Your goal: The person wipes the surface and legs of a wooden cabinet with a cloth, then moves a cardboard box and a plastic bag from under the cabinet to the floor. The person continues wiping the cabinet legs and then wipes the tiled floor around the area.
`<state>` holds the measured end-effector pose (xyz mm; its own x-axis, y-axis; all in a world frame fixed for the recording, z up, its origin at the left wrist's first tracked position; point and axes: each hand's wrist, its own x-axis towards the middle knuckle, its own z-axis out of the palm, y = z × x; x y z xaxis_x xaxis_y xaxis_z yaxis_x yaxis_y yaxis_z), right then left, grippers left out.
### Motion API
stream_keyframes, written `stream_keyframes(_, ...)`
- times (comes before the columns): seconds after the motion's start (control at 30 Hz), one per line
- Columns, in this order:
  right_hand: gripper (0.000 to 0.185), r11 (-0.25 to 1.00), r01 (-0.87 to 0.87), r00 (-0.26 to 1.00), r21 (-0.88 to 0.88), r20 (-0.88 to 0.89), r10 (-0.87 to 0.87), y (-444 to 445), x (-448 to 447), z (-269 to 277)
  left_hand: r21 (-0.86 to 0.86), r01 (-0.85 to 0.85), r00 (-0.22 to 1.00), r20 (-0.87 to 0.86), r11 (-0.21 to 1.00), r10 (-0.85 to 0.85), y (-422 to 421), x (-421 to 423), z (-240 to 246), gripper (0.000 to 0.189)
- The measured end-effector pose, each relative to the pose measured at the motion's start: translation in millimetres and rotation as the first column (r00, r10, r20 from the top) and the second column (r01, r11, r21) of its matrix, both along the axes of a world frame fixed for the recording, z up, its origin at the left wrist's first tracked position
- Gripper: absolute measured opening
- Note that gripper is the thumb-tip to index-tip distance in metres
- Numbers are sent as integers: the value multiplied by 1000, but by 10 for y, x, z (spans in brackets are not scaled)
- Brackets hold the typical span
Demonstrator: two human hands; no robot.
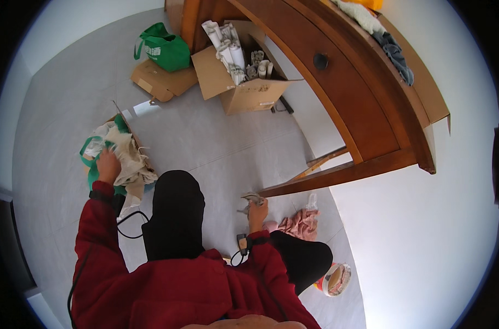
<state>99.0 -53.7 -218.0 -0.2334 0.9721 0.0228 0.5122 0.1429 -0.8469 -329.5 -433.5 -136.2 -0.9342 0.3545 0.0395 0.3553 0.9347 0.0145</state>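
Observation:
My left hand (pixel 108 165) reaches into a heap of cloth and bags on the floor to the left. Its fingers are blurred over a green fabric bag (pixel 92 169) and a thin white plastic bag (pixel 105 133), so whether they grip anything is unclear. Cream rags (pixel 128 160) lie just right of that hand, partly inside a cardboard box (pixel 135 137). Low down by the foot of the wooden desk's leg (pixel 303 183), my right hand (pixel 258 213) holds a crumpled grey-beige rag (pixel 251 197). The rag appears to touch the leg's end.
Behind stands an open cardboard box (pixel 253 96) full of rolled papers (pixel 229 49). A green tote bag (pixel 165 47) rests on a flattened carton (pixel 161 80). The desk's drawer front (pixel 344 78) overhangs at right. Near my right knee are a pink cloth (pixel 300 225) and a small bucket (pixel 337 279).

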Motion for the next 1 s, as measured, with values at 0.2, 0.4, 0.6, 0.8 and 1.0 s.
stream_keyframes(0.2,41,953,-297,955,-60,12,298,219,-444,368,831,140,960,19,538,-280,1176,111,1787,47)
stream_keyframes(0.4,56,831,-494,870,255,134,475,865,-1343,925,923,-308,703,58,-230,-709,2337,455,2883,41)
stream_keyframes(0.6,97,761,-598,768,252,453,453,1654,-2345,1683,785,-588,682,354,-193,-640,3292,118,1943,28)
stream_keyframes(0.8,90,770,-536,804,345,488,340,2439,-3012,1944,610,-626,469,792,486,-390,3714,-558,90,39)
stream_keyframes(1.0,51,714,-615,779,335,404,481,2987,-3172,1611,679,-539,495,734,499,-464,4236,-920,-827,69)
